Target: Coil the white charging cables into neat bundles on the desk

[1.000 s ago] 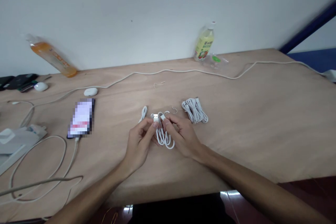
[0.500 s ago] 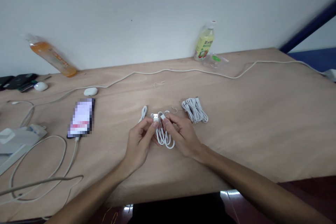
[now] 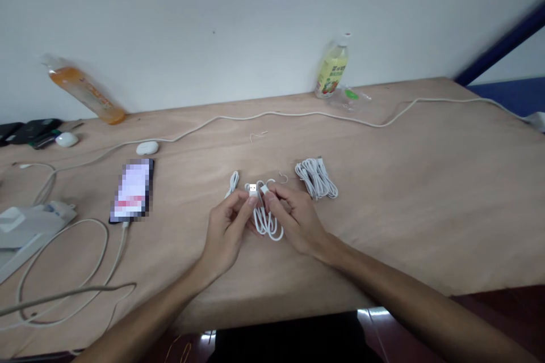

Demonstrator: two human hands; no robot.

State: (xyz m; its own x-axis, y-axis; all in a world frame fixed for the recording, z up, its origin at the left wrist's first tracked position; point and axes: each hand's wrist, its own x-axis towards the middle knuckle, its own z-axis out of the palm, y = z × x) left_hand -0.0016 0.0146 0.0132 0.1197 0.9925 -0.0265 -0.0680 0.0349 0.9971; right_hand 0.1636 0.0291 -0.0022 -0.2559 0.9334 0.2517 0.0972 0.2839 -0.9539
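A white USB cable point(image 3: 267, 226) hangs in loops between my two hands, above the wooden table. My left hand point(image 3: 227, 226) is closed, pinching the cable's USB plug between thumb and fingers, its metal end pointing away from me. My right hand point(image 3: 296, 216) pinches the cable's other white end beside it; the tip of that end is partly covered by my fingers. Behind my left hand a small coiled white cable point(image 3: 234, 181) lies partly hidden. To the right of my right hand rests a bundle of coiled white cables point(image 3: 316, 178).
A phone point(image 3: 131, 190) on a charging cable lies at left, near a white earbud case point(image 3: 147, 148) and a power strip point(image 3: 25, 232). A long white cord point(image 3: 315, 114) crosses the back. An orange bottle point(image 3: 87, 93) and a yellow bottle point(image 3: 331, 71) lean against the wall.
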